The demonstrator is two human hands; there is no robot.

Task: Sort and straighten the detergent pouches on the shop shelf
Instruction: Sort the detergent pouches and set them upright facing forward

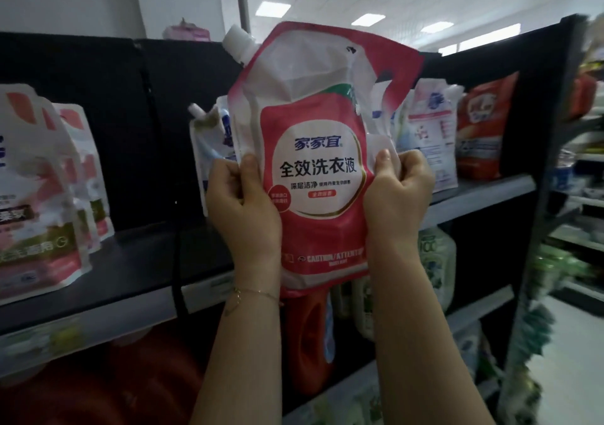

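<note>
A red and white detergent pouch (313, 150) with a white spout cap at its top left is held upright in front of the black shelf (147, 261). My left hand (243, 209) grips its left edge, thumb on the front. My right hand (397, 195) grips its right edge the same way. Behind it on the shelf stands a blue and white pouch (212, 150). Further right stand a white and pink pouch (431, 130) and an orange-red bag (483, 127). Pink and white pouches (42, 192) stand at the far left.
Below the shelf stand orange-red bottles (310, 343) and green and white bottles (434, 261). The black shelf unit's end post (539, 163) rises at the right, with an aisle and more shelves beyond it. A bare stretch of shelf lies between the left pouches and the held pouch.
</note>
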